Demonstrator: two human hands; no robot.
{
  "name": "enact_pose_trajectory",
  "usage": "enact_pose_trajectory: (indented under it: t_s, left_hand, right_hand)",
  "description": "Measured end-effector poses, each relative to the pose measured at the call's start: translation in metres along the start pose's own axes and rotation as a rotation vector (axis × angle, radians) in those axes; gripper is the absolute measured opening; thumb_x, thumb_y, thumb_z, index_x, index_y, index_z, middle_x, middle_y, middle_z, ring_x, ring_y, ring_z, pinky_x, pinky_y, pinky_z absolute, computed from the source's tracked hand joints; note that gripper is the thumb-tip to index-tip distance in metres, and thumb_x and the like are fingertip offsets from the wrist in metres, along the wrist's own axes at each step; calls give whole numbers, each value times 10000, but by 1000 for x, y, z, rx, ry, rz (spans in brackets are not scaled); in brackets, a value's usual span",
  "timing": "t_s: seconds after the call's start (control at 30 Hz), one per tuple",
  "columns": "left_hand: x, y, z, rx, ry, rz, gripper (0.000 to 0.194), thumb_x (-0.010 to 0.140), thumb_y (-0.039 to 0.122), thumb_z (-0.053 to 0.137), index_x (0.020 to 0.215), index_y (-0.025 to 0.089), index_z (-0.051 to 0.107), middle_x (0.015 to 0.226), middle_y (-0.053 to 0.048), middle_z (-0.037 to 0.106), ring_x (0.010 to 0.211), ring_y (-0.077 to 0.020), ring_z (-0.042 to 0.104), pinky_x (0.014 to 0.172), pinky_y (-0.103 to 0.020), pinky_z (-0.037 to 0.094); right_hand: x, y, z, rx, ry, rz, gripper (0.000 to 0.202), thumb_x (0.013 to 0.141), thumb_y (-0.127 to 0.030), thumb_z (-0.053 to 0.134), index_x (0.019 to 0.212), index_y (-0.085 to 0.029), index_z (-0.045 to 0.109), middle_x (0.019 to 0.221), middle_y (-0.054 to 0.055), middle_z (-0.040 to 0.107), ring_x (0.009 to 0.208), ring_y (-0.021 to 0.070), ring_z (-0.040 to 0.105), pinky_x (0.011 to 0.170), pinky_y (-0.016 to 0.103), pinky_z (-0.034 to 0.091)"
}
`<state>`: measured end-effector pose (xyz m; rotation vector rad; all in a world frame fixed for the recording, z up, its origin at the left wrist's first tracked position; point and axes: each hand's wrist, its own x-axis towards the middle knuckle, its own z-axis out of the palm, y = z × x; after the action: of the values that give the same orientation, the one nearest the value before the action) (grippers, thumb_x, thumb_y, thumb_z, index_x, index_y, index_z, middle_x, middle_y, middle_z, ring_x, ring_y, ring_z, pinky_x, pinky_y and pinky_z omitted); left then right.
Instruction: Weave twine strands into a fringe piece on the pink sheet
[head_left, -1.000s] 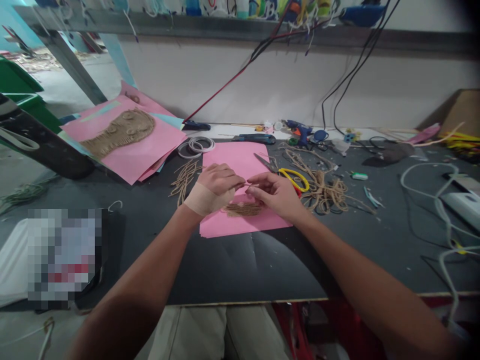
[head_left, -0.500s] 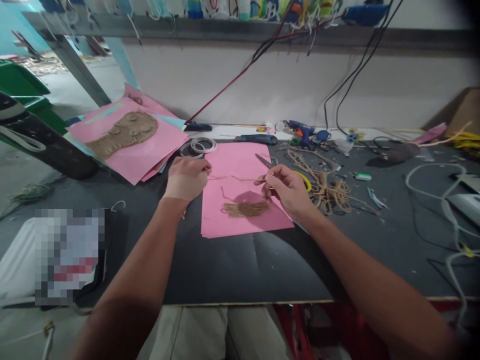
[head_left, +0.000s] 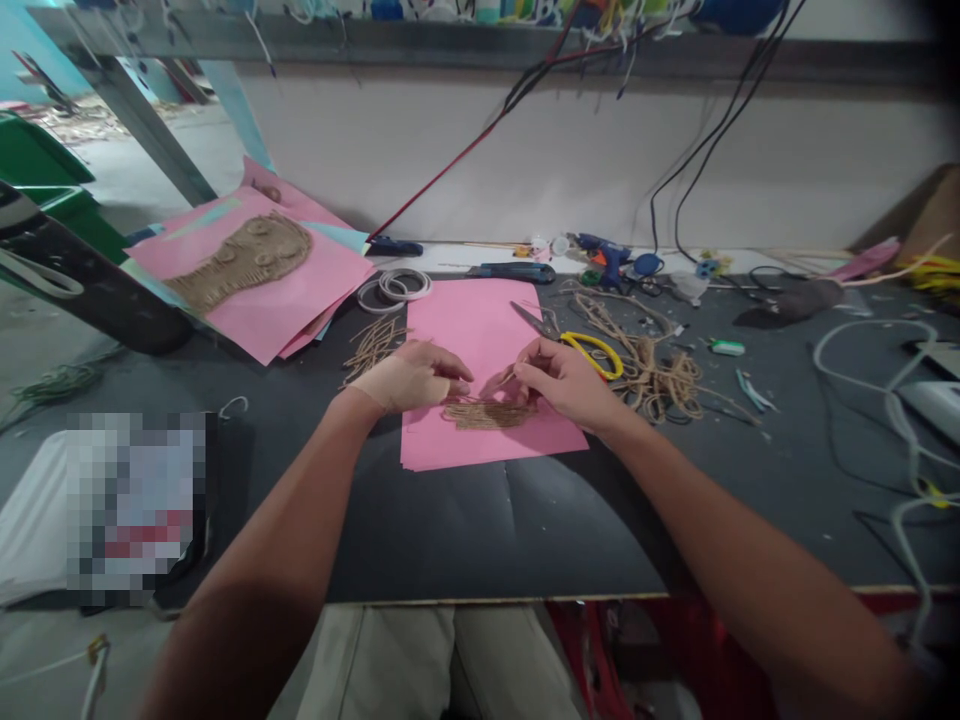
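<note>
Rows of brown twine lie side by side on a pink paper sheet in front of me. My left hand, with a tan wrap across its back and wrist, reaches over the sheet's left side. Its fingers are stretched toward the rows' upper left end. At the upper right end, my right hand is closed in a pinch on a thin twine strand, largely hidden by the fingers. Yellow-handled scissors lie just beyond my right hand. Cut twine pieces are left of the sheet.
A tangle of twine sits to the right. Behind are a utility knife, a blue glue gun and a white coil. Pink sheets bearing a twine shape lie at left, near a black cylinder.
My left hand has moved right and toward me, from the sheet's left edge to the twine rows, uncovering the cut pieces; its fingers have stretched out. My right hand has lowered the strand toward the rows.
</note>
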<state>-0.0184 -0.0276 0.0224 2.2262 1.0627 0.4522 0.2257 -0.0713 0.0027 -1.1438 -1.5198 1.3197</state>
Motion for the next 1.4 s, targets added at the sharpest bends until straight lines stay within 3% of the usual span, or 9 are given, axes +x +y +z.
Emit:
enact_pose_trajectory:
  t_s: [0.2,0.37,0.57,0.8,1.03,1.4]
  left_hand:
    - [-2,-4,-2,34,-59,42,151,748,203,686,832,245,805,901,-27,782,820,-173,693,737,-284,537]
    - [-1,-4,-4,90,-81,-39,148,735,207,655,786,229,793,819,-20,764,746,-170,660,689,-286,496]
    - [-2,-1,-4,111,-128,-36,163,754,229,619,789,213,778,812,-38,760,716,-159,642,640,-269,469]
    - [-4,0,-7,94,-163,-95,177,749,262,621,811,210,779,784,-38,756,657,-155,627,576,-268,448]
    - [-4,1,-7,91,-158,-84,160,726,280,637,765,211,776,749,-36,748,624,-152,615,540,-257,435]
    - [-5,1,-10,72,-205,-143,182,723,355,671,756,207,772,683,-22,723,586,-146,597,506,-246,417]
  right_hand:
    - [2,4,-1,-14,24,29,197,876,-348,677,844,-219,531,702,24,689,580,141,619,557,309,504]
    - [2,5,-1,-23,43,-10,187,860,-319,687,851,-209,537,706,11,660,588,132,597,566,302,487]
    - [2,4,-6,-58,49,-54,200,821,-268,713,865,-218,525,769,13,657,650,146,628,632,321,518]
    - [1,0,-21,-383,-81,-98,116,820,-281,710,883,-191,673,827,43,709,671,149,609,626,312,494]
    - [-1,-3,-25,-489,-165,-85,100,819,-297,711,867,-211,730,926,59,779,776,190,693,694,327,533]
    - [-2,-5,-27,-648,-191,-104,94,814,-248,671,865,-197,731,778,27,739,667,158,650,636,292,479]
